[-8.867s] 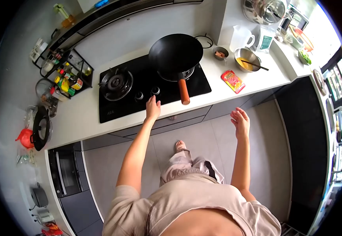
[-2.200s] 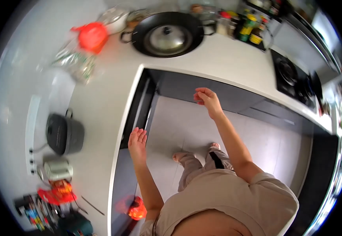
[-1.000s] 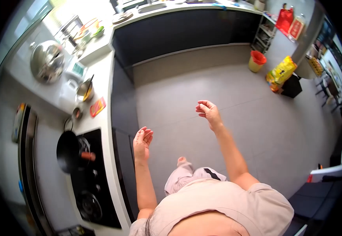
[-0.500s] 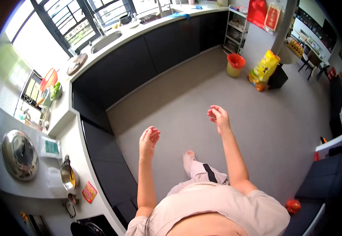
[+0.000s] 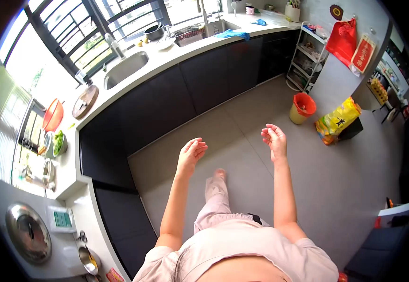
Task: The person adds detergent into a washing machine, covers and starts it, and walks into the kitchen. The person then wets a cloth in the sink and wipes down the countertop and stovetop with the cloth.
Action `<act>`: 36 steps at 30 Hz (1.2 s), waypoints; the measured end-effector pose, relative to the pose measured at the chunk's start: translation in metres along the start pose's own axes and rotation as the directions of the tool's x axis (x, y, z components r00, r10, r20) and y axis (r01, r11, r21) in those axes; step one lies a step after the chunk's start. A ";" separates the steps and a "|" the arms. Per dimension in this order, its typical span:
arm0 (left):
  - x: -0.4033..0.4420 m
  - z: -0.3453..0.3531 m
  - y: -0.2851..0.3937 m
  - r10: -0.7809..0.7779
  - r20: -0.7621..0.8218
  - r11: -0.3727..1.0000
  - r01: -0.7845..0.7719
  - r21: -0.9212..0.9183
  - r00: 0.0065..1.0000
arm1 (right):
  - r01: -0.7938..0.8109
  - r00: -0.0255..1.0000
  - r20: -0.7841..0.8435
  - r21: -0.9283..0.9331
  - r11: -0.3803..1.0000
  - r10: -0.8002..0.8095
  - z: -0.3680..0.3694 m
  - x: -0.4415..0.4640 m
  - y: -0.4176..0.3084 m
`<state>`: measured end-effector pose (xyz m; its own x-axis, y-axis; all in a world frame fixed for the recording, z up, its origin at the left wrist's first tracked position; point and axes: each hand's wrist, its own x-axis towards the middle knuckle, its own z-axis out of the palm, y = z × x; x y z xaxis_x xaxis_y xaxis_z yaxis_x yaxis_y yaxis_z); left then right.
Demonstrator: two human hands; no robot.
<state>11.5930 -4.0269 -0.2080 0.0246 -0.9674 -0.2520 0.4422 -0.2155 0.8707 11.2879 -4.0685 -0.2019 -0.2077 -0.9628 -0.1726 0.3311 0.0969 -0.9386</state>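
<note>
Both of my hands are raised over the grey floor and hold nothing. My left hand (image 5: 191,156), palm turned inward, has its fingers loosely bent and apart. To its right, my right hand (image 5: 275,142) is held at about the same height, fingers slightly curled with gaps between them. Neither hand touches anything. Beyond my right hand stand a yellow bin with a red liner (image 5: 302,108) and a yellow printed bag (image 5: 338,121). One bare foot (image 5: 220,174) shows below, between the hands.
A white counter (image 5: 167,55) over dark cabinets (image 5: 162,89) curves along the windows, with a sink (image 5: 126,69), a round board (image 5: 85,101) and a bowl of greens (image 5: 59,143). A metal bowl (image 5: 89,260) sits lower left. A shelf rack (image 5: 307,58) stands behind the bin.
The view has swung away from the stove and side counter toward the windows and sink. The stove has left the picture. My hands remain raised and empty.
</note>
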 end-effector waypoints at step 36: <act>0.984 0.220 0.125 0.279 0.181 0.509 -0.305 0.805 0.943 | 0.308 0.943 0.082 -0.583 0.752 -0.323 0.157 0.893 -0.047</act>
<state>11.4755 -5.0351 -0.2545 -0.0159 -0.9965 0.0819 -0.5044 0.0787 0.8599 11.2315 -4.9727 -0.2654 -0.2273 -0.9598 0.1646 -0.3518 -0.0766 -0.9329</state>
